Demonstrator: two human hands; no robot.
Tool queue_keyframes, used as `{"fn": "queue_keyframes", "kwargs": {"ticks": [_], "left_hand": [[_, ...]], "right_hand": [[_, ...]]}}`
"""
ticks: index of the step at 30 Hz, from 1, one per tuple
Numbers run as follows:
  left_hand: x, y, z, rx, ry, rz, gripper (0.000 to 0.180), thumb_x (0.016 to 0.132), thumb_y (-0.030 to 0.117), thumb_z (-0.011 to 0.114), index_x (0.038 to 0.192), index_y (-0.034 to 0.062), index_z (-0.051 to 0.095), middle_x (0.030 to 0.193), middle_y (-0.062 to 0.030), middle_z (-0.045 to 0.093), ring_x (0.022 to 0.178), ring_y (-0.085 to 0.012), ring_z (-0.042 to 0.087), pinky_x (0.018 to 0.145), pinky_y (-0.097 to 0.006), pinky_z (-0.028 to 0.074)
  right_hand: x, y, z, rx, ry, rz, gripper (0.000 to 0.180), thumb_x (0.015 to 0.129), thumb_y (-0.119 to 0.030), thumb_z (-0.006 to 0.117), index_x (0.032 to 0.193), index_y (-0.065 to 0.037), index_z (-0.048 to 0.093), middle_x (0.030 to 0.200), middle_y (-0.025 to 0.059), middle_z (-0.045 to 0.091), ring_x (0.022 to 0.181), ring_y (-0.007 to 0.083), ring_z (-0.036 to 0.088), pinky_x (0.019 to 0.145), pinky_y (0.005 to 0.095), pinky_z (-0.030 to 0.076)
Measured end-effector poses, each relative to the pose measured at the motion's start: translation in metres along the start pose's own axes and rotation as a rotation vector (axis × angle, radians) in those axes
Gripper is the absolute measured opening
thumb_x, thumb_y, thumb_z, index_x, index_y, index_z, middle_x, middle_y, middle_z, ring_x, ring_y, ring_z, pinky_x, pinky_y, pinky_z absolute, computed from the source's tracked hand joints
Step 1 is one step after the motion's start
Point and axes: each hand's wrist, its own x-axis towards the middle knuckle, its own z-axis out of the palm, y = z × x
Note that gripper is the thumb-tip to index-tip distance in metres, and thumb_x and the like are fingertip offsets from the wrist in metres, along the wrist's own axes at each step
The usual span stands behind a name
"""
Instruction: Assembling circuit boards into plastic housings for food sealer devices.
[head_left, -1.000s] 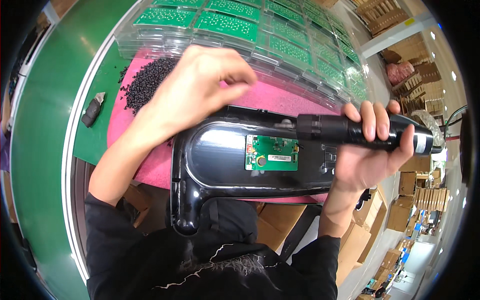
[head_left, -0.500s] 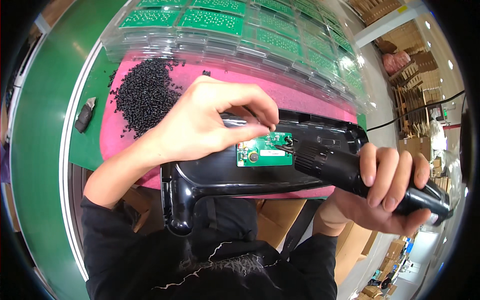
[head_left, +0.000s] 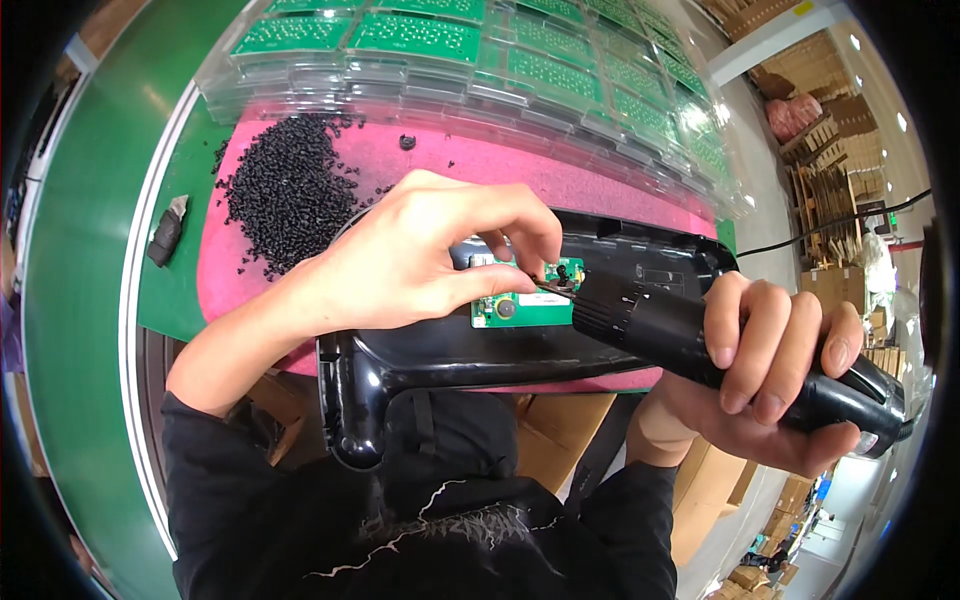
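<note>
My right hand (head_left: 775,370) is wrapped around a black electric screwdriver (head_left: 655,325), its bit pointing left. Thumb and forefinger of my left hand (head_left: 440,255) are pinched together right at the bit's tip; whatever they hold there is too small to make out. Beneath the fingertips lies a green circuit board (head_left: 500,315) with a round buzzer-like part, partly covered by the left hand and the screwdriver. The board sits inside a glossy black plastic housing (head_left: 470,360), which has a handle-like arm at its lower left.
A heap of small black screws (head_left: 285,190) lies on the pink mat (head_left: 530,180), with several strays around it. Stacked clear trays (head_left: 420,85) of green boards stand behind. On the green table (head_left: 80,300) to the left is a dark wrapped lump (head_left: 165,238).
The screwdriver has shifted slightly left, bringing its bit to my left fingertips. My left hand has moved down a little to meet it, still pinched.
</note>
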Motion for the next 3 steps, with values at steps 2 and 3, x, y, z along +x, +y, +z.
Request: {"fn": "queue_keyframes", "kwargs": {"ticks": [2, 3], "left_hand": [[-0.0004, -0.0005, -0.0011, -0.019, -0.005, -0.016, 0.018, 0.079, -0.001, 0.073, 0.096, -0.0010, 0.066, 0.085, -0.0101, 0.072, 0.081, -0.0212, 0.073, 0.074, -0.028, 0.057], [-0.0019, -0.0025, -0.0024, -0.037, -0.008, -0.035, 0.019, 0.080, 0.001, 0.072, 0.097, -0.0003, 0.067, 0.087, -0.0098, 0.073, 0.083, -0.0209, 0.073, 0.075, -0.028, 0.056]], "right_hand": [[-0.0012, 0.0015, -0.0018, 0.009, -0.007, -0.003, 0.038, 0.085, -0.038, 0.068, 0.102, -0.009, 0.050, 0.064, -0.0030, 0.053, 0.054, 0.0090, 0.051, 0.065, 0.0281, 0.042], [-0.0029, 0.0043, -0.0032, 0.022, -0.015, -0.005, 0.039, 0.085, -0.038, 0.068, 0.103, -0.009, 0.050, 0.064, -0.0030, 0.054, 0.055, 0.0091, 0.051, 0.065, 0.0282, 0.042]]}}
